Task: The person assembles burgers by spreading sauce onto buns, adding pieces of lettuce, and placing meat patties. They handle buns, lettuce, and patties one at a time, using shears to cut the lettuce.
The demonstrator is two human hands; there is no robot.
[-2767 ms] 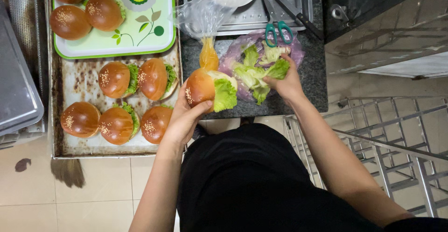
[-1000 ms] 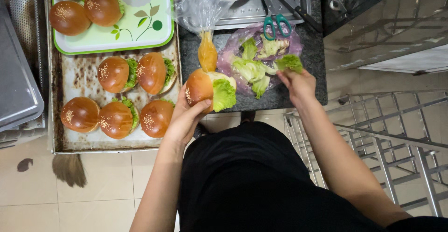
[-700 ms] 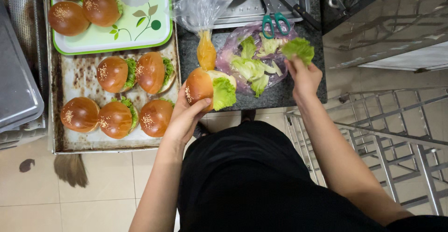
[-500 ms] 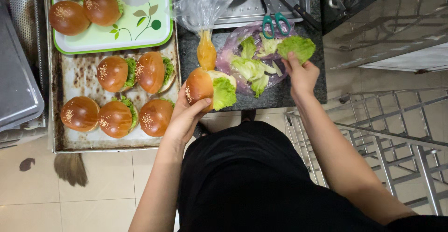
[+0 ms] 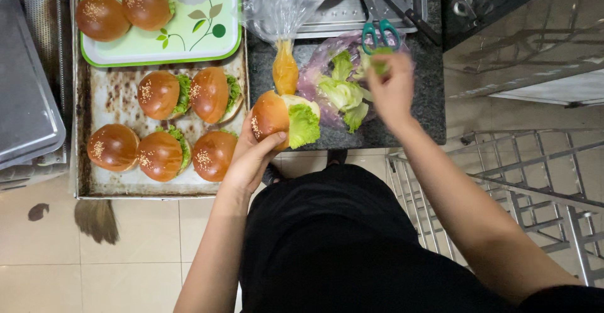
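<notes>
My left hand holds a sesame bun split open, with a green lettuce leaf sticking out of it, above the edge of the dark counter. My right hand is over the purple plastic bag of lettuce and pinches a small piece of lettuce between its fingers. An orange sauce-filled piping bag lies just left of the lettuce bag.
A baking tray holds several filled buns. Behind it sits a green-rimmed tray with more buns. Green-handled scissors lie on a metal surface at the back. A wire rack stands right, a grey lid left.
My right hand lifted a lettuce leaf out to the right of the bag, then swung back left over the bag, now pinching only a small piece. My left hand kept the bun still.
</notes>
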